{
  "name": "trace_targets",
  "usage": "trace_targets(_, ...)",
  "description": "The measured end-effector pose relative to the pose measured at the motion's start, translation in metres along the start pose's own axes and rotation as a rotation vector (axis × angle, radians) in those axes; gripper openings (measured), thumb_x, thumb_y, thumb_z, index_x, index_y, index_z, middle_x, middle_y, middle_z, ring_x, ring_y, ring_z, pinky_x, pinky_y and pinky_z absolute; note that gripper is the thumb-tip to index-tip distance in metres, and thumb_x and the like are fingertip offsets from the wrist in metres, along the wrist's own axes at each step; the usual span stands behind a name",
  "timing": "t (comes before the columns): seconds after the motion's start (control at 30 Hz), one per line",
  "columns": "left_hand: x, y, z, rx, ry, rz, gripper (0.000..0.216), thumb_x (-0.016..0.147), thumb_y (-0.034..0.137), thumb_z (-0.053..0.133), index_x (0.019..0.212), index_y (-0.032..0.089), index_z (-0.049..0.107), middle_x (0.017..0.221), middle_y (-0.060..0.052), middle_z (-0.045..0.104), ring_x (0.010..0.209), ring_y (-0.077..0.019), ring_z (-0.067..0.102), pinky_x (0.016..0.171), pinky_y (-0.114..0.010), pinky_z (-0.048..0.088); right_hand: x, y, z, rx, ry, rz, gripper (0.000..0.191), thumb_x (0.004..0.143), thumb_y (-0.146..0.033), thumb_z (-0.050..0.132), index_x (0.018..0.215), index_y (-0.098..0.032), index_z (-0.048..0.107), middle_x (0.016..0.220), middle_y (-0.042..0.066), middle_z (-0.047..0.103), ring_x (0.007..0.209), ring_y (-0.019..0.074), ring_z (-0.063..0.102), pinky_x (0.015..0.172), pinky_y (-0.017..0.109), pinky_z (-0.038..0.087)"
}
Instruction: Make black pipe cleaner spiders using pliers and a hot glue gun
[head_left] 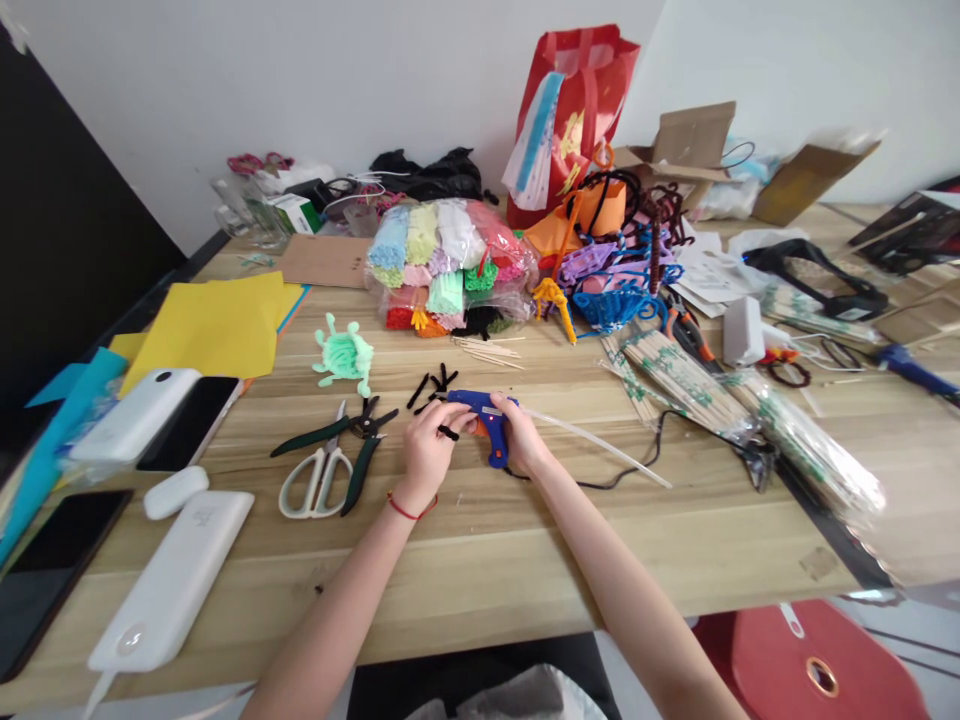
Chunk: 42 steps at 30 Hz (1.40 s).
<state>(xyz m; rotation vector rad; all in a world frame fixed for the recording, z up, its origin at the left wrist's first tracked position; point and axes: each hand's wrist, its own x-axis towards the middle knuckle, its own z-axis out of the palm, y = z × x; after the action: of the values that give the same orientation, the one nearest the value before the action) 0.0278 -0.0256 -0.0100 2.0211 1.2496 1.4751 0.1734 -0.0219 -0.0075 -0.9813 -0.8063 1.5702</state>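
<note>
- Blue hot-glue gun with an orange trigger: it is above the pale wooden tabletop, in front of the person, its nozzle end toward the left hand.
- Right hand: closed on the glue gun from the right side, thumb along the upper body.
- Left hand: fingers bent and nearly together, with a short black fuzzy stick between them; whether the fingertips also touch the gun, I cannot tell. A thin red cord bracelet circles its wrist.
- Long translucent white glue stick: juts from the gun's rear, slanting down to the right; a black power cable curves near it.
- More short black fuzzy pieces: on the tabletop, just beyond the left hand.
- Mint-green fuzzy figure with curled ends: left of those pieces, well apart from both hands.
- White-handled scissors and dark-green-handled pliers: left of the left hand, overlapping.
</note>
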Motion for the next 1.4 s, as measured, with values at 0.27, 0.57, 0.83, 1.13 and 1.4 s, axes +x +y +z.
trace_targets(0.27,0.003,0.000,-0.001,-0.021,0.019,-0.040,0.007,0.084,0.023,0.063,0.081,0.019,0.067,0.077,-0.002,0.067,0.071,-0.0122,0.062,0.066,-0.024,0.049,-0.002,0.002,0.002,0.029,-0.030,0.003,0.035,0.074,-0.054,0.063,0.074,-0.019,0.064,0.066,0.003,0.070,0.068,0.0182,0.066,0.080,0.033,0.052)
trace_targets(0.57,-0.003,-0.005,-0.002,0.156,-0.094,0.059,0.030,0.080,-0.001,0.044,0.098,0.020,0.056,0.092,-0.004,0.062,0.087,-0.0160,0.062,0.076,-0.027,0.050,-0.005,0.001,0.010,0.049,0.054,-0.022,0.030,0.073,-0.051,0.065,0.070,-0.021,0.062,0.064,0.001,0.069,0.064,0.0174,0.065,0.072,0.030,0.053)
trace_targets(0.83,-0.001,0.000,-0.004,0.221,-0.139,0.056,0.037,0.075,-0.004,0.038,0.100,0.019,0.051,0.093,-0.005,0.059,0.086,-0.0169,0.061,0.073,-0.028,0.050,-0.004,0.007,0.007,-0.099,0.063,-0.097,0.030,0.072,-0.048,0.069,0.085,-0.021,0.064,0.071,-0.001,0.067,0.064,0.0151,0.062,0.066,0.027,0.052)
trace_targets(1.13,0.002,-0.002,-0.004,0.168,-0.180,0.028,0.029,0.079,0.000,0.039,0.097,0.020,0.050,0.090,-0.005,0.059,0.087,-0.0172,0.060,0.075,-0.029,0.050,-0.010,-0.007,0.003,-0.451,0.039,-0.318,0.024,0.079,-0.037,0.063,0.097,-0.022,0.067,0.082,0.001,0.068,0.071,0.0163,0.061,0.073,0.029,0.049)
trace_targets(1.4,0.002,-0.005,-0.003,0.097,-0.184,0.015,0.025,0.081,0.003,0.040,0.097,0.020,0.051,0.092,-0.005,0.060,0.087,-0.0167,0.059,0.076,-0.030,0.050,-0.014,-0.010,0.002,-0.554,0.036,-0.414,0.027,0.078,-0.033,0.064,0.103,-0.023,0.066,0.092,0.003,0.070,0.080,0.0194,0.062,0.079,0.032,0.047)
